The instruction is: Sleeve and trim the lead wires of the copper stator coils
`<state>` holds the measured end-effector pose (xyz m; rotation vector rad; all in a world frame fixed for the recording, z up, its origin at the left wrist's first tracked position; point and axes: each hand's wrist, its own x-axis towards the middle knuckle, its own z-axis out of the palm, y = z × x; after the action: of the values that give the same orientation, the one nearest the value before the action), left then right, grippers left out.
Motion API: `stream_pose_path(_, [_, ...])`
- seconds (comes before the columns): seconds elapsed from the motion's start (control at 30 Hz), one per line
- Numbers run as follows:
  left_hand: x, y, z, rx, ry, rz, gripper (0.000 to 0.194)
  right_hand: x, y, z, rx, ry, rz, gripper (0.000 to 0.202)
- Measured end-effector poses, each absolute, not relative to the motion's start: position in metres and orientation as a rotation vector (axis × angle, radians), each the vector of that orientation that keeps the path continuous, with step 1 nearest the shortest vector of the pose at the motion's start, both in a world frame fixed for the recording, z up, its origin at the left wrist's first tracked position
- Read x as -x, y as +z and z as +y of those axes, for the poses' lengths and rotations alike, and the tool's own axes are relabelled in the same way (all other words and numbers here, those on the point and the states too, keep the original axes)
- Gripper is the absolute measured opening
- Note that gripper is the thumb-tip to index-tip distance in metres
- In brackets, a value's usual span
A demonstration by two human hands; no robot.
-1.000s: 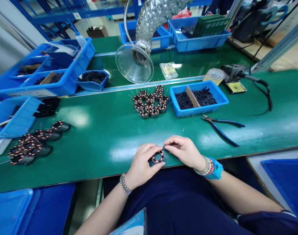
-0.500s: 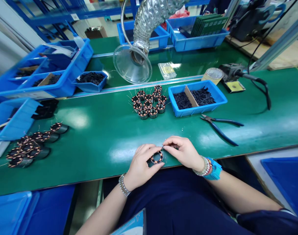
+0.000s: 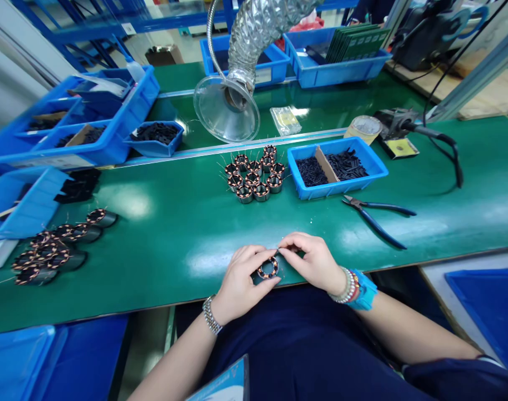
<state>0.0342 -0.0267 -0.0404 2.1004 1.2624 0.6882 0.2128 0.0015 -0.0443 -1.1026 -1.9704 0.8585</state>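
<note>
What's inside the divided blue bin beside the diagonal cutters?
The blue bin holds thin black pieces left of a cardboard divider and thicker black pieces right of it. Whatever lies beneath them is covered and can't be seen.

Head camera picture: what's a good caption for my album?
At a green workbench, the left hand holds a copper-wound ring while the right hand pinches a tiny dark piece beside it.

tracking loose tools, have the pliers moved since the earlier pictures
No: the pliers keep the same place relative to the bin just beyond them; only the view shifted slightly.
</note>
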Motion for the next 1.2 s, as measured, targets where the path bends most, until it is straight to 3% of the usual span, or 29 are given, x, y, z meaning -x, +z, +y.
stream_pose_path(0.17, [-0.035, -0.039, -0.026, -2.105, 0.689, 1.251, 0.040, -0.207, -0.048, -0.003, 1.047, 0.505, -2.190, 0.017])
stream_pose_path(0.27, [-0.036, -0.038, -0.028, -2.083, 0.682, 1.287, 0.044, -0.213, -0.041, 0.001, 1.056, 0.853, -2.081, 0.013])
stream_pose_path(0.37, [-0.036, -0.039, -0.029, -2.039, 0.700, 1.343, 0.049, -0.223, -0.030, 0.010, 1.074, 1.415, -1.899, 0.024])
stream_pose_path(0.43, [-0.036, -0.040, -0.030, -2.018, 0.708, 1.361, 0.050, -0.226, -0.025, 0.015, 1.059, 1.582, -1.896, 0.025])
stream_pose_path(0.73, [-0.039, -0.042, -0.033, -2.032, 0.732, 1.425, 0.052, -0.215, -0.033, 0.018, 1.116, 1.494, -1.866, 0.013])
stream_pose_path(0.87, [-0.043, -0.043, -0.035, -2.083, 0.781, 1.496, 0.036, -0.214, -0.034, 0.014, 1.136, 1.482, -1.773, 0.012])
stream_pose_path(1.03, [-0.040, -0.038, -0.040, -2.153, 0.925, 1.400, 0.027, -0.218, -0.024, 0.008, 1.159, 1.918, -1.588, 0.020])
stream_pose_path(1.2, [-0.036, -0.033, -0.044, -2.450, 0.957, 1.376, 0.031, -0.221, -0.021, 0.004, 1.134, 2.187, -1.339, 0.028])
